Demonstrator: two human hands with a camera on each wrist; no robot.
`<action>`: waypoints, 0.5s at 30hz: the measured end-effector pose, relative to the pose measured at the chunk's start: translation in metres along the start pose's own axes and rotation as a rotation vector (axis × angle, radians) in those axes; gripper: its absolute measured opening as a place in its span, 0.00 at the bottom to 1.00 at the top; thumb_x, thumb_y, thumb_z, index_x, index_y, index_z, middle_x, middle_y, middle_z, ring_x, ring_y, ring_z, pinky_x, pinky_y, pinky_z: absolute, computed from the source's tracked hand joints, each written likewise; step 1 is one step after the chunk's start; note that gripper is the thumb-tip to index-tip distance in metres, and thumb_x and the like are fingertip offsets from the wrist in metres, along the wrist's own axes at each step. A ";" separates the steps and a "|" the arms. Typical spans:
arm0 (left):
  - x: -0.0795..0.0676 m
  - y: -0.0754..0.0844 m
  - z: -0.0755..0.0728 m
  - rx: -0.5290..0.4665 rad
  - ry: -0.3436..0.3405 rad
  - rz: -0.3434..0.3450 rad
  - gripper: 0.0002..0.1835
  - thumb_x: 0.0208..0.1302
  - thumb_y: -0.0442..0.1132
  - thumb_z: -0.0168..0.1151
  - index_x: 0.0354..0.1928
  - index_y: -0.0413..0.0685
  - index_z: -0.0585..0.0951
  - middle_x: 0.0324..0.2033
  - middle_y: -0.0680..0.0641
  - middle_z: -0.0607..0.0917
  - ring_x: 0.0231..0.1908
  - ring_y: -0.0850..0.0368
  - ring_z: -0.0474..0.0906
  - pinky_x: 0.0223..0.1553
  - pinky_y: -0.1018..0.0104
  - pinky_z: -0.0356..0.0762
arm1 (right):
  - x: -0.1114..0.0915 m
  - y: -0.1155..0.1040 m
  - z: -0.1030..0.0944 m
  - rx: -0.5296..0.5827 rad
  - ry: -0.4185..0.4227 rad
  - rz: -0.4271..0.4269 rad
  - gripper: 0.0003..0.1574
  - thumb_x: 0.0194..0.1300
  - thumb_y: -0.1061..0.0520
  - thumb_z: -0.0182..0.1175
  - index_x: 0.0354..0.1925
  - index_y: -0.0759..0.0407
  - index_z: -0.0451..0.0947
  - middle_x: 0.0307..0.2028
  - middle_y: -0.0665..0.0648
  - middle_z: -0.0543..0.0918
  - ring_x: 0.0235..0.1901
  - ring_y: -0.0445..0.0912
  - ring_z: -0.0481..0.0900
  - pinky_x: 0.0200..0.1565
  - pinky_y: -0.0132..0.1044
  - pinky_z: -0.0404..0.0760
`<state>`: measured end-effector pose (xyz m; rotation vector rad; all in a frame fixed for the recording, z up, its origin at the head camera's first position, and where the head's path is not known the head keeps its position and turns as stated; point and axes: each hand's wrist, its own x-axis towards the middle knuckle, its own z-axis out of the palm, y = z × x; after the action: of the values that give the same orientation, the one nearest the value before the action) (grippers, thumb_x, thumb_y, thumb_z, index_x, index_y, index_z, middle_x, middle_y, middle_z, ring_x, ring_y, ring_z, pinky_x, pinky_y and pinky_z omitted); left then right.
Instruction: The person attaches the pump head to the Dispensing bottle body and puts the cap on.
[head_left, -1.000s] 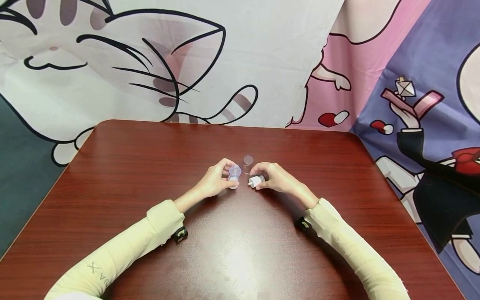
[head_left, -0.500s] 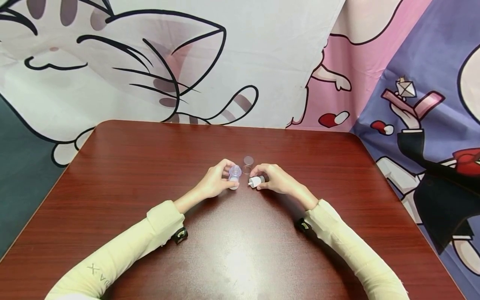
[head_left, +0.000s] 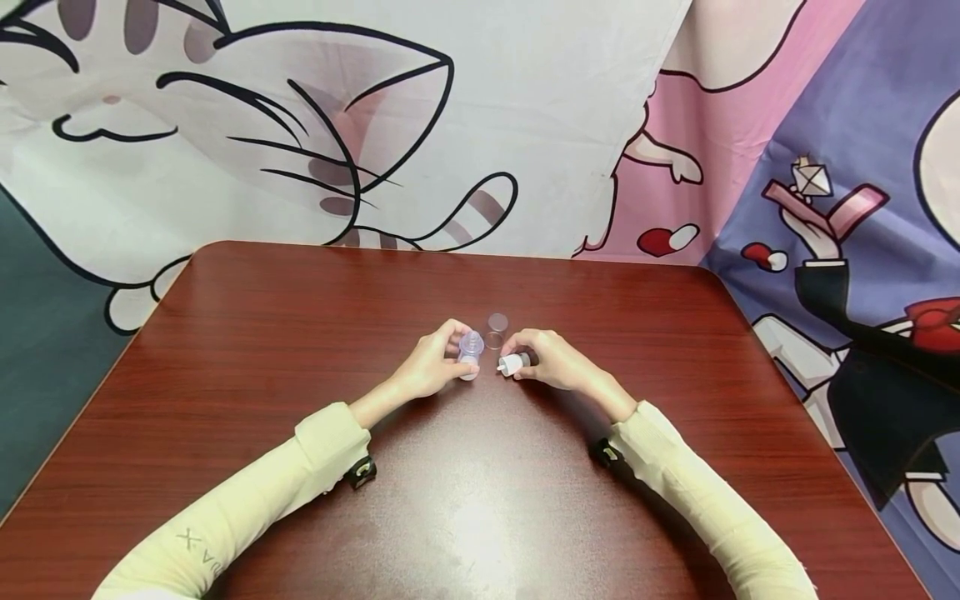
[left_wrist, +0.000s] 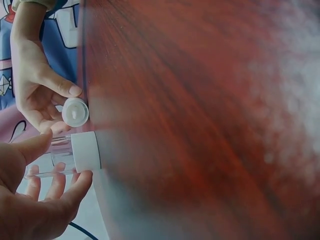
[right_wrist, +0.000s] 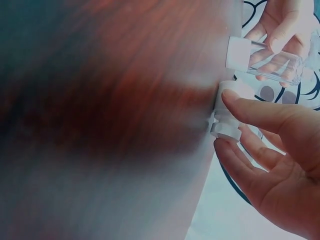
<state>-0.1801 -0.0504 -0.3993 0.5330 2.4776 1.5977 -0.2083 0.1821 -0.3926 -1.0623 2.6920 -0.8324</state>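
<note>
My left hand [head_left: 429, 360] holds a small clear bottle [head_left: 472, 343] between thumb and fingers. A white cap-like part [left_wrist: 86, 152] sits on the bottle's end that faces the table in the left wrist view. To the right, across a small gap, my right hand [head_left: 553, 358] pinches a small white pump-like piece [head_left: 513, 364] lying on its side. A short nub points left from it in the head view. The right wrist view shows the piece's stepped, ringed body [right_wrist: 228, 124] between thumb and fingers. Its far end is partly hidden by the hand.
A clear round disc [head_left: 498, 322] and a thin clear ring [head_left: 493, 340] lie on the table just beyond and between the hands. The reddish-brown wooden table [head_left: 300, 283] reaches back to a cartoon-printed cloth [head_left: 540, 125].
</note>
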 end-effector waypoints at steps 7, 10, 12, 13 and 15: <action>0.001 -0.002 0.001 -0.012 -0.014 0.001 0.25 0.56 0.27 0.67 0.54 0.35 0.68 0.52 0.35 0.77 0.52 0.41 0.79 0.52 0.56 0.79 | 0.000 0.001 0.001 -0.021 -0.005 0.004 0.16 0.51 0.67 0.70 0.40 0.57 0.81 0.36 0.52 0.85 0.36 0.43 0.77 0.42 0.37 0.76; 0.001 -0.002 0.001 -0.015 -0.017 0.008 0.24 0.56 0.26 0.67 0.53 0.35 0.68 0.51 0.34 0.77 0.51 0.41 0.79 0.52 0.57 0.80 | 0.000 0.001 0.002 -0.031 -0.001 0.000 0.16 0.51 0.67 0.70 0.40 0.57 0.81 0.36 0.52 0.85 0.37 0.43 0.78 0.42 0.37 0.76; 0.001 -0.002 0.001 -0.016 -0.017 0.008 0.24 0.56 0.26 0.67 0.53 0.35 0.68 0.51 0.34 0.77 0.51 0.41 0.79 0.51 0.57 0.80 | 0.000 0.000 0.002 -0.035 0.001 -0.003 0.16 0.51 0.67 0.70 0.40 0.57 0.81 0.36 0.52 0.85 0.37 0.43 0.78 0.42 0.37 0.76; 0.001 -0.002 0.001 -0.015 -0.016 0.007 0.24 0.56 0.26 0.67 0.53 0.35 0.68 0.51 0.34 0.78 0.51 0.41 0.79 0.51 0.57 0.80 | 0.000 0.001 0.002 -0.036 0.002 -0.004 0.16 0.51 0.67 0.70 0.40 0.57 0.81 0.36 0.52 0.85 0.37 0.43 0.78 0.42 0.37 0.76; 0.001 -0.001 0.000 -0.011 -0.015 0.004 0.24 0.56 0.26 0.67 0.52 0.35 0.68 0.50 0.34 0.78 0.51 0.41 0.79 0.51 0.57 0.80 | 0.000 0.001 0.002 -0.038 0.002 -0.002 0.15 0.52 0.66 0.70 0.40 0.58 0.80 0.36 0.52 0.85 0.37 0.43 0.78 0.42 0.37 0.76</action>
<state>-0.1811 -0.0502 -0.4005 0.5461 2.4573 1.6020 -0.2083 0.1813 -0.3946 -1.0733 2.7193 -0.7861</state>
